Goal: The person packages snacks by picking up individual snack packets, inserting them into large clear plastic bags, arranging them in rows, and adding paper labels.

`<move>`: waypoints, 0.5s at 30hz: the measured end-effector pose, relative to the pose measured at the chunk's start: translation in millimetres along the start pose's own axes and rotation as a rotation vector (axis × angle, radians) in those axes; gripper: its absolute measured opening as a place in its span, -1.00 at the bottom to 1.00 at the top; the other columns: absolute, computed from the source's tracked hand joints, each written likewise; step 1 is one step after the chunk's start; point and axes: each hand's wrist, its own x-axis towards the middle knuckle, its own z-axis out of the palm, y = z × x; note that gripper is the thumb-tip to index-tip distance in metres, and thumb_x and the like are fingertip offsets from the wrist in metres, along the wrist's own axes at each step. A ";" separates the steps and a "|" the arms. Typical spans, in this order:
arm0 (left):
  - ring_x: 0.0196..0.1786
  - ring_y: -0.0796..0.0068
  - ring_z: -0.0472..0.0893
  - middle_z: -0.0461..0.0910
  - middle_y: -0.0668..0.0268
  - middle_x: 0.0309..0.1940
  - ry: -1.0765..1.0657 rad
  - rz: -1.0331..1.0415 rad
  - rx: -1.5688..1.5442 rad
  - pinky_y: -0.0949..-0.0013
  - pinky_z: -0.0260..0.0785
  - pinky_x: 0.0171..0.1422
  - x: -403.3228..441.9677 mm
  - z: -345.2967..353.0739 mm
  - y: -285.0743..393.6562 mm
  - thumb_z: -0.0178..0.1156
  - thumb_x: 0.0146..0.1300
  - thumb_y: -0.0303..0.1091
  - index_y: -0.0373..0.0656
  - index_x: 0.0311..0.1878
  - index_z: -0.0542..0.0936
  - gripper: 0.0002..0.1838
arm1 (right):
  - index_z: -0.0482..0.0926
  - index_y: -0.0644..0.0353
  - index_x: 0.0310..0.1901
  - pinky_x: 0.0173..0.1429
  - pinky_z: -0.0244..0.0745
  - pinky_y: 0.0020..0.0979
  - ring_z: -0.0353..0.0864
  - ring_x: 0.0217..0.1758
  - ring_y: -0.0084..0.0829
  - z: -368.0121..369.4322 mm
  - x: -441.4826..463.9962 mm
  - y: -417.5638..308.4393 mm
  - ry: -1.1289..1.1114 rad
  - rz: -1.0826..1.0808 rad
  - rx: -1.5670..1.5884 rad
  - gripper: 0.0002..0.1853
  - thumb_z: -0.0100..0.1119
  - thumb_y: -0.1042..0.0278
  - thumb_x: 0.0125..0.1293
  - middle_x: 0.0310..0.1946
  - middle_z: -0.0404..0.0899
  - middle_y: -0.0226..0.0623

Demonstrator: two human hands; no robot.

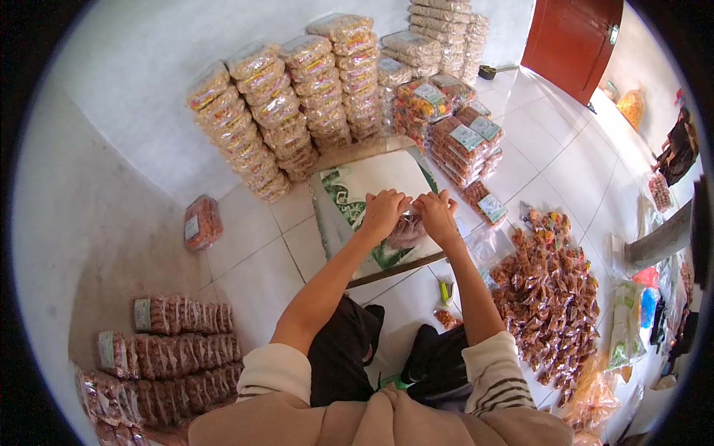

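Observation:
Over a low board-topped table [332, 249], I hold a clear plastic bag [407, 232] with brownish contents. Both hands are at its upper edge, close together. My left hand [384, 214] is closed, its fingers curled over the plastic. Close beside it, my right hand [437, 215] is also closed on the bag's edge. My hands and wrists hide part of the bag, so its contents are hard to make out. A white and green printed sheet [387, 175] lies on the tabletop beneath.
Right of me, a large heap of small brown packets [547, 305] covers the tiles. A yellow-green cutter-like tool [445, 291] lies near my knees. Stacked snack packs [275, 97] line the wall, with labelled packs [461, 141] beyond the table. Long brown packs [171, 349] lie at left.

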 end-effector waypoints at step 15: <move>-0.32 0.33 0.42 0.47 0.30 -0.54 0.288 0.083 0.062 0.24 0.09 -0.16 18.9 17.8 7.3 0.05 0.17 -0.32 -0.13 -0.53 0.49 -0.81 | 0.56 0.08 -0.32 0.00 0.03 -0.03 0.29 -0.05 -0.15 -13.4 5.8 0.0 -0.148 0.296 0.052 -0.80 0.11 0.18 0.09 -0.30 0.55 -0.28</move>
